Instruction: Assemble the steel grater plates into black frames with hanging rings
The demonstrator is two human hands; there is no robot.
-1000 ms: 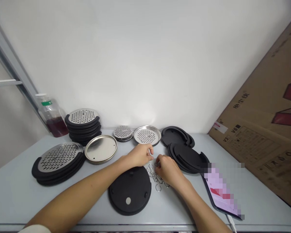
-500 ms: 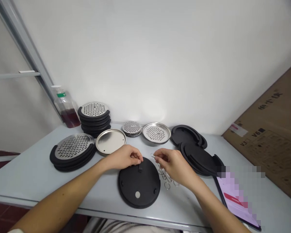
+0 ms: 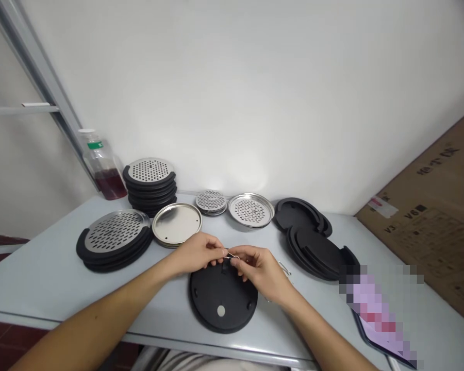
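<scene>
A thin metal wire ring spans the gap between my fingertips, just above the far edge of a black round disc. The thumb and index finger of my right hand pinch its right end. At its left end, my left hand is closed in a pinch too, with the other fingers by the disc's rim. The disc lies flat and bears a pale round spot, small side knobs and a tab near the far edge, partly covered by my fingers. More wire rings lie mostly hidden behind my right hand.
Left are black-rimmed perforated plates, a taller stack, a plain metal lid and a bottle of red liquid. Behind are perforated discs. Right stand black holders, a phone-like device and a cardboard box.
My right hand has moved left with the wire ring, bringing it to my left fingertips. My left hand stays over the disc's far edge. The view has shifted slightly.
</scene>
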